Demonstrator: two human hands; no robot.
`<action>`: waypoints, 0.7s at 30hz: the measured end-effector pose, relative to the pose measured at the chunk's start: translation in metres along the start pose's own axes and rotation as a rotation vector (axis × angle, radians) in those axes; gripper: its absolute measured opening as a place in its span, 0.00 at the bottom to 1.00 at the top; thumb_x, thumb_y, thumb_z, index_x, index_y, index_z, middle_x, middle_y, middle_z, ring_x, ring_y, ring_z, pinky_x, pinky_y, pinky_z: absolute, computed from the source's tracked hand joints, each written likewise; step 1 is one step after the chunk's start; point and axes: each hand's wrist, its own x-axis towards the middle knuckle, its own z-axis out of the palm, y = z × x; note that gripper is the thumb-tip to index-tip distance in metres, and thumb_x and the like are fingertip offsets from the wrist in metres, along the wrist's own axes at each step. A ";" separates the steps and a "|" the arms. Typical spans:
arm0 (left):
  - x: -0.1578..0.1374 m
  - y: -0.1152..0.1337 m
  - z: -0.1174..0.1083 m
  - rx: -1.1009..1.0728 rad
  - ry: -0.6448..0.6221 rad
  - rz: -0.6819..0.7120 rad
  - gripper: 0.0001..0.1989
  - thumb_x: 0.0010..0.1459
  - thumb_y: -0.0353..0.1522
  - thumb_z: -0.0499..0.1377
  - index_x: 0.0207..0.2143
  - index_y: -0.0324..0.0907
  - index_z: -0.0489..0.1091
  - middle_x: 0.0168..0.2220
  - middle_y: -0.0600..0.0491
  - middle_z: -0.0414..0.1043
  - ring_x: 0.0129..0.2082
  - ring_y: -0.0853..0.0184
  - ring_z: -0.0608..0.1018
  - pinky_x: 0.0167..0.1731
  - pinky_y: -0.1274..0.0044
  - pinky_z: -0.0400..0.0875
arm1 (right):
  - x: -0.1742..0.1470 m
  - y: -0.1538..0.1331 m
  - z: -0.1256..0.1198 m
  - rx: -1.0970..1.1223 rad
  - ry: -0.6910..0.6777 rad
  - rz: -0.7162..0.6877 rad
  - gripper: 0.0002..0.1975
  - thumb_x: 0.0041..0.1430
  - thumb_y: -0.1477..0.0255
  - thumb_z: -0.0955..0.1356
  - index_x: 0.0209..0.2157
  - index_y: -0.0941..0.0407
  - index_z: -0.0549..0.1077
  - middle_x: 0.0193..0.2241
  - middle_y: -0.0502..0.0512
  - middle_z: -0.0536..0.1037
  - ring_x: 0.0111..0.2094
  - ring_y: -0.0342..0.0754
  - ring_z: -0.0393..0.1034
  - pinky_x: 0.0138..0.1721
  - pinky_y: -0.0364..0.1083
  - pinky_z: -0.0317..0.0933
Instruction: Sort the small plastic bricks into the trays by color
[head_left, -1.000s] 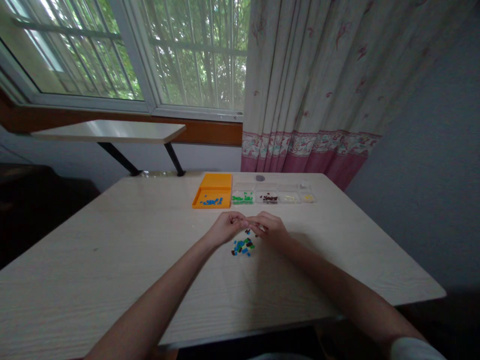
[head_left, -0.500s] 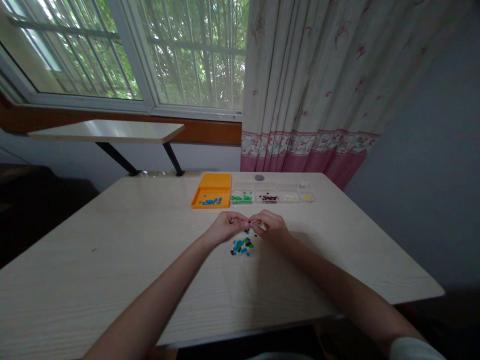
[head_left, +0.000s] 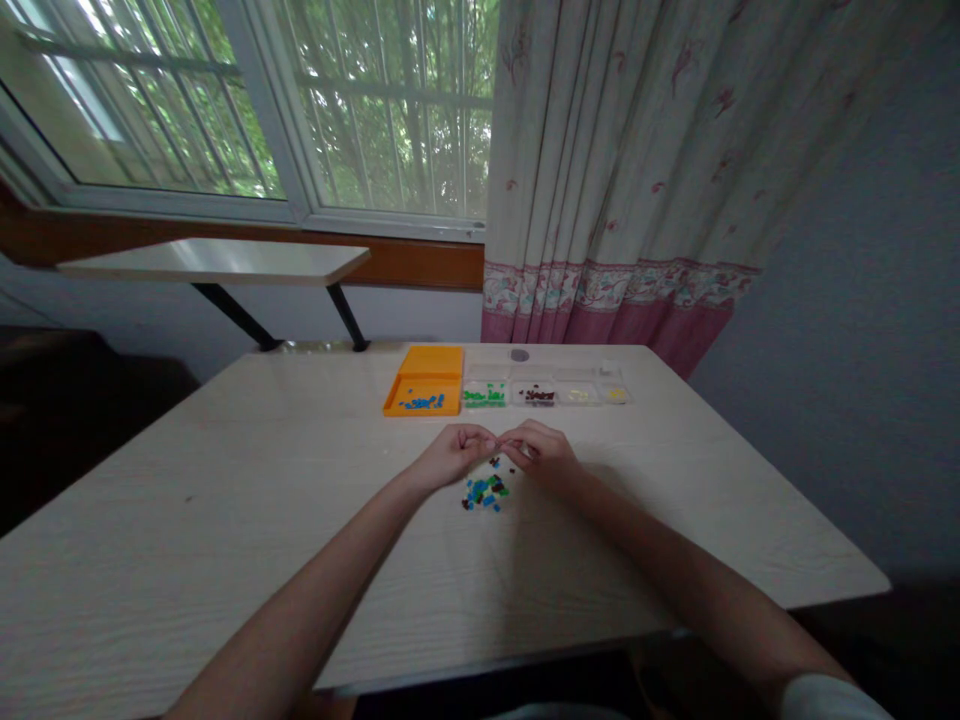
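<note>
Head view: left hand (head_left: 456, 454) and right hand (head_left: 543, 454) meet, fingers pinched; dark speck between them 0.5 s ago now indistinct, cannot tell what they grip. Mixed small bricks (head_left: 481, 489) unmoved on surface (head_left: 300, 500), just nearside.

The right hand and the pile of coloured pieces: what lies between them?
In the head view, a few small dark and blue pieces show on the table between the right hand and the pile.

Left hand (head_left: 455, 455) and right hand (head_left: 541, 455) hide anything between.
</note>
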 end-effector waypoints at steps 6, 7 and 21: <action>-0.001 0.004 0.001 0.053 0.043 -0.016 0.20 0.42 0.44 0.59 0.27 0.32 0.70 0.21 0.53 0.69 0.19 0.76 0.64 0.19 0.83 0.55 | 0.000 0.000 0.000 0.025 0.009 0.006 0.07 0.54 0.70 0.64 0.33 0.56 0.72 0.26 0.52 0.73 0.28 0.40 0.67 0.30 0.39 0.60; -0.001 0.004 0.001 0.063 0.052 -0.012 0.21 0.42 0.44 0.59 0.27 0.32 0.70 0.21 0.53 0.69 0.19 0.76 0.64 0.19 0.83 0.55 | 0.000 0.000 0.000 0.030 0.012 0.011 0.07 0.54 0.70 0.64 0.33 0.56 0.72 0.26 0.52 0.73 0.28 0.40 0.66 0.30 0.39 0.60; -0.009 0.006 -0.010 0.688 0.056 0.096 0.14 0.51 0.37 0.51 0.30 0.36 0.71 0.21 0.54 0.67 0.20 0.74 0.64 0.20 0.83 0.54 | 0.013 0.003 -0.037 -0.086 0.438 0.111 0.05 0.53 0.71 0.64 0.30 0.56 0.71 0.25 0.53 0.72 0.23 0.41 0.62 0.25 0.42 0.60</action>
